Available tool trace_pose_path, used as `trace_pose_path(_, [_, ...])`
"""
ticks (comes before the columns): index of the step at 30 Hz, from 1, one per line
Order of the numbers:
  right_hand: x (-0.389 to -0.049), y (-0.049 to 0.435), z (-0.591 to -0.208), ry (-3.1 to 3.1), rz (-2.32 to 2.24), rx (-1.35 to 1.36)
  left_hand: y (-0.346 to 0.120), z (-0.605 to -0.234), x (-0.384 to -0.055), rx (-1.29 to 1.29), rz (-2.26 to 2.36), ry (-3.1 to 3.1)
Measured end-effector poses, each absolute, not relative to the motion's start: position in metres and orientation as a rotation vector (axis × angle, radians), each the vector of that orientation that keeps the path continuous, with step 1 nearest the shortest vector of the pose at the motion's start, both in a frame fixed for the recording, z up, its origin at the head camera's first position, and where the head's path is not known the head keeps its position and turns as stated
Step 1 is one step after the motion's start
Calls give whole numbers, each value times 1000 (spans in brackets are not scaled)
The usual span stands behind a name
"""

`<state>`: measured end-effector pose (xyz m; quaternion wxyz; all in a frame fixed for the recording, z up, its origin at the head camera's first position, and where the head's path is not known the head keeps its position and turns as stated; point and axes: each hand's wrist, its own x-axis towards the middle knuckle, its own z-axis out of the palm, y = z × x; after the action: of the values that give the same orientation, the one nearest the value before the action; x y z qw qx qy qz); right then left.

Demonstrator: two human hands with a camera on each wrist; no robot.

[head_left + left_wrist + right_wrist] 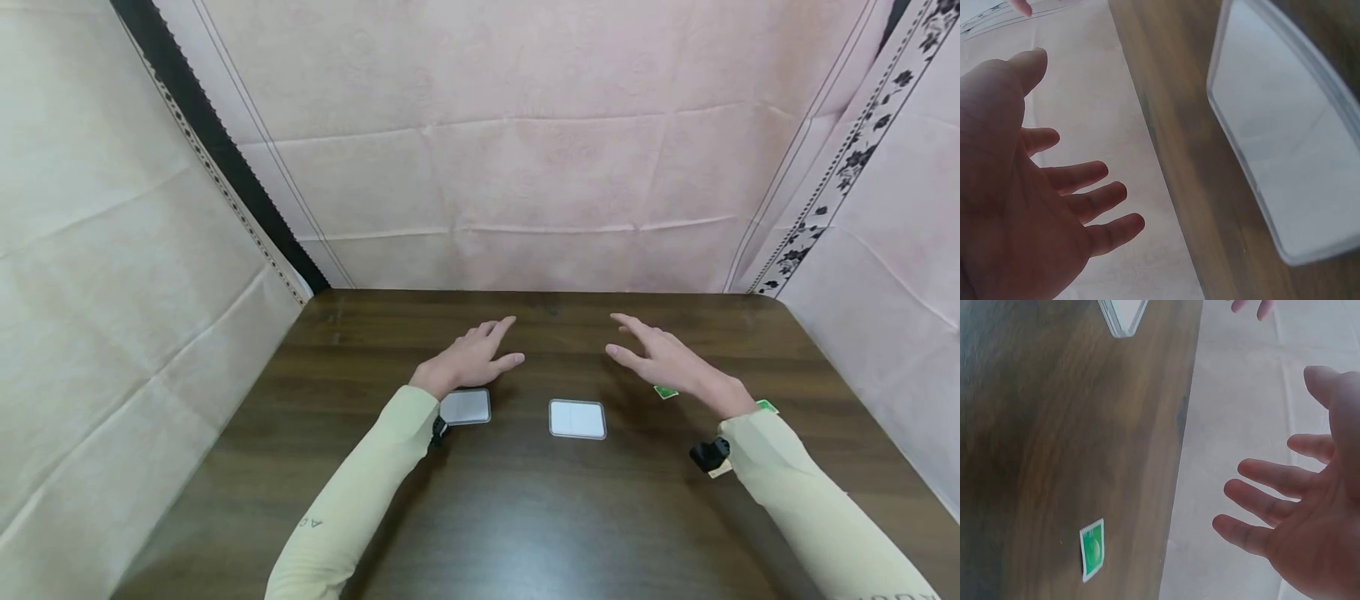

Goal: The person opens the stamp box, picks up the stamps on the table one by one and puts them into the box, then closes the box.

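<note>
Both hands hold nothing; they hover over the brown table with fingers spread and palms facing inward. My left hand (468, 360) is above and beyond a flat, pale rectangular case (467, 407) with rounded corners and a greyish rim. That case looms large at the right of the left wrist view, apart from the fingers (1116, 232). A second case like it, white on top (577, 419), lies between the forearms. My right hand (663, 358) is nearest to a small green packet with a white edge (1092, 550), partly hidden by the wrist in the head view.
Another green packet (767, 406) and a beige piece (722, 470) peek out around the right sleeve (780, 458). The wooden table (480, 517) ends at a far edge against pale cloth (525, 183). Cloth also hangs at both sides.
</note>
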<state>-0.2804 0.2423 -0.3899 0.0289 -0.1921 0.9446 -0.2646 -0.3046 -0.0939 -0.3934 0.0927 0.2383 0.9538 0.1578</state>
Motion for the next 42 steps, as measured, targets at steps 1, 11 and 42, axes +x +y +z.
trace_pose_path(1, [-280,242,-390,2910,-827,-595,-93,-394,-304,710,475,2828])
trace_pose_path(11, [-272,231,-395,2896,-909,-591,-84,-397,-295,730,604,2798])
trace_pose_path(42, [-256,217,-421,2838,-884,-756,-51,-421,-263,789,562,2709])
